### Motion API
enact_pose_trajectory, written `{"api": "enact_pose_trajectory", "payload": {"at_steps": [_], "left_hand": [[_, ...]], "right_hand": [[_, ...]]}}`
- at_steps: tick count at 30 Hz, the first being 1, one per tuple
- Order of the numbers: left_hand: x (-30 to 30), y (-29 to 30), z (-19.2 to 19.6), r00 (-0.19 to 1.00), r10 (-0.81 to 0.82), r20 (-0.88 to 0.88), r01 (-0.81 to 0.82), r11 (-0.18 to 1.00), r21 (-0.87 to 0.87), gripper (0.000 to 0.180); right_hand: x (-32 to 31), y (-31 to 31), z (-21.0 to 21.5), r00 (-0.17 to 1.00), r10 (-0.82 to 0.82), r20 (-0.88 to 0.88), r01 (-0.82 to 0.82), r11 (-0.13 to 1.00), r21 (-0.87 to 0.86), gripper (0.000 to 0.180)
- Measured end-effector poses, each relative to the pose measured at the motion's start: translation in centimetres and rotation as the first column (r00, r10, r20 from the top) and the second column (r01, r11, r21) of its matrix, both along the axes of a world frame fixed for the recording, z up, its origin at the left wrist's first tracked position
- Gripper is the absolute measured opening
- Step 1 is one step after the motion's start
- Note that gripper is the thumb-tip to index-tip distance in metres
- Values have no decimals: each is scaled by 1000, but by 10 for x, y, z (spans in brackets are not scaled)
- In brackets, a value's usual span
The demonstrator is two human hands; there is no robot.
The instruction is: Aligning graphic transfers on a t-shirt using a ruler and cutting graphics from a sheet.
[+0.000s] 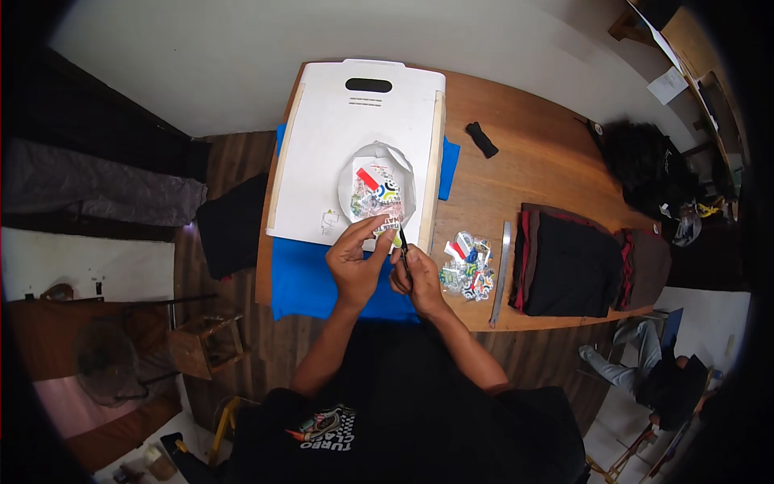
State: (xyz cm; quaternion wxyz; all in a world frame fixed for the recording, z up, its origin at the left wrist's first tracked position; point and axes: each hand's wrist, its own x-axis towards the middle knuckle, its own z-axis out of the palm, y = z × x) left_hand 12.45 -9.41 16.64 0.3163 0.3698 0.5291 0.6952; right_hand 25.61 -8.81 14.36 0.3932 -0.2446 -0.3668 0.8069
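Note:
My left hand [356, 260] pinches a small printed film piece [390, 220] with letters and a bit of green on it. Close beside it, my right hand [418, 278] is closed round dark scissors [405, 244], their blades at the edge of the piece. Both hands are over the near end of a white board [314, 153] with a slot handle. Beyond my fingers on that board is a round white paper container [345, 184] with colourful printed cutouts [379, 184] inside. More printed cutouts [469, 266] lie heaped on the table to the right.
Blue fabric [302, 282] sticks out under the board on the wooden table [516, 181]. A steel ruler [500, 274] and stacks of dark folded garments [568, 262] lie at right. Farther back is a small black bundle [482, 139]. A person [673, 379] sits at lower right.

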Motion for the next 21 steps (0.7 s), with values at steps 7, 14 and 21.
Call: {"api": "enact_pose_trajectory", "payload": {"at_steps": [7,14,21], "left_hand": [[2,-2,2,1000,3,0,-3,1000,6,34],[2,-2,2,1000,-2,-2,2,1000,10,34],[3,-3,3,1000,7,14,-7,1000,-3,32]], "right_hand": [[1,-2,1,1000,-18,-9,17,1000,-14,38],[1,-3,-2,1000,-12,-2,12,1000,6,40],[0,-4,-1,1000,-13,1,13,1000,0,40]]}}
